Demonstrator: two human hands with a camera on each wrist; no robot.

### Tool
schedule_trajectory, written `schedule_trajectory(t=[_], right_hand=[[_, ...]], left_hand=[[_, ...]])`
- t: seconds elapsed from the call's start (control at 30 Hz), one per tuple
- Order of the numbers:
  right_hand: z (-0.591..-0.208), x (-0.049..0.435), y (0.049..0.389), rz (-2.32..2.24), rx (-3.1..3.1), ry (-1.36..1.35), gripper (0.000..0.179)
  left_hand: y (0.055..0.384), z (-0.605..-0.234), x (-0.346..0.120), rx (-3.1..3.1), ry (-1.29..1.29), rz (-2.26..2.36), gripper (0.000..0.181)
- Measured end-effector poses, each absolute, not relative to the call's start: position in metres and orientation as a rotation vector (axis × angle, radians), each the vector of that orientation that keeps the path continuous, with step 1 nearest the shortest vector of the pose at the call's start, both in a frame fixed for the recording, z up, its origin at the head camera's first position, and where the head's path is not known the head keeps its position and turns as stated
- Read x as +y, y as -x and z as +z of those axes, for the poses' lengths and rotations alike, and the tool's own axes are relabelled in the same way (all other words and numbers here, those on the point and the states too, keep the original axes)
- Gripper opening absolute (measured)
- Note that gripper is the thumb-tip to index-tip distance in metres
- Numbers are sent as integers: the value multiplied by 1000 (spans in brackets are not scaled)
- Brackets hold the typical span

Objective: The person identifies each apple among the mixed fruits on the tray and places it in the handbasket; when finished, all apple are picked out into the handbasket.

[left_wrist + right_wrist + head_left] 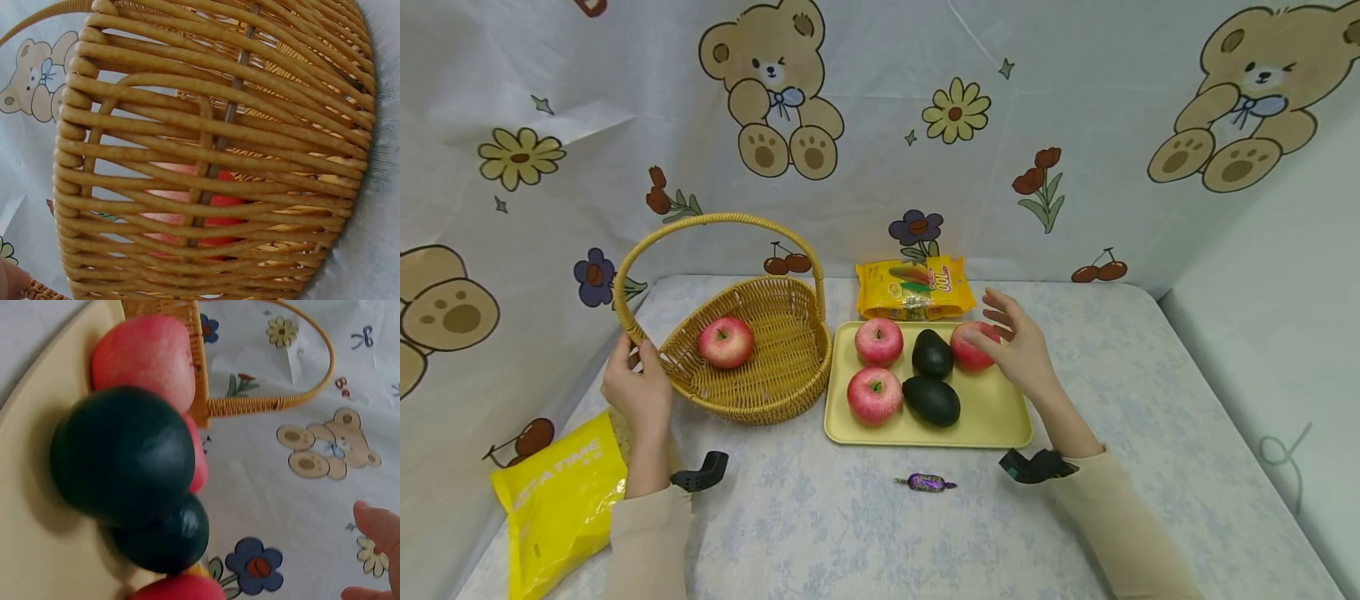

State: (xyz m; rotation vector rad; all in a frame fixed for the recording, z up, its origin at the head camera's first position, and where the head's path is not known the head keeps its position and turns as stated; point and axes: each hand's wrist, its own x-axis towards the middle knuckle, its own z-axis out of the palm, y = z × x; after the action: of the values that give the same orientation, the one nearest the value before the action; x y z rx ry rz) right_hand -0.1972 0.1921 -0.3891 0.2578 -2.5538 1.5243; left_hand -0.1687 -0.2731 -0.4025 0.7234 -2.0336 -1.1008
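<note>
Right hand (pixel 1021 348): thumb and fingers are apart over the right-hand apple (pixel 970 358); if they touch it, I cannot tell.
Left hand (pixel 642 390): I grip the handle (pixel 722 218) near its foot, at left of frame, probably for keeping the basket (pixel 771 410) steady.
Basket: centre-left, one apple (pixel 726 342) inside.
Tray (pixel 996 421): at centre, holding also two other apples (pixel 875 396) and two avocados (pixel 931 402); its rim perhaps prevents rolling.

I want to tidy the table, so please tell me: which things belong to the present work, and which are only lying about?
Probably in the work:
basket, left hand gripping its handle
apples
tray, right hand above it
avocados, perhaps

Seemingly lying about:
yellow bag
yellow packet behind the tray
purple wrapped sweet
</note>
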Motion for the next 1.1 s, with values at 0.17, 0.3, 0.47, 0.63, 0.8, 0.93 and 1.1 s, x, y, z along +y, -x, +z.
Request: schedule_trajectory(t=[0.17,0.3,0.47,0.63,0.8,0.93,1.1], right_hand=[[-400,207,203,1481,-2576,-164,80],[-409,214,206,1489,-2604,-115,86],[-420,218,210,1503,-2655,-88,93],[-430,222,213,1517,-2685,-123,92],[-435,222,215,1504,-2725,-111,92],[-438,221,216,1516,-2744,-89,93],[-440,221,217,1542,-2763,-75,94]], left_hand=[[168,-402,-274,-2022,-702,-1100,34],[168,-404,-275,-2019,-692,-1091,34],[168,-406,-275,-2020,-700,-1081,34],[169,-406,-274,-2019,-710,-1090,34],[169,-404,-273,-2023,-708,-1094,34],[169,-403,-273,-2020,-701,-1096,33],[168,-404,-273,-2020,-694,-1098,34]])
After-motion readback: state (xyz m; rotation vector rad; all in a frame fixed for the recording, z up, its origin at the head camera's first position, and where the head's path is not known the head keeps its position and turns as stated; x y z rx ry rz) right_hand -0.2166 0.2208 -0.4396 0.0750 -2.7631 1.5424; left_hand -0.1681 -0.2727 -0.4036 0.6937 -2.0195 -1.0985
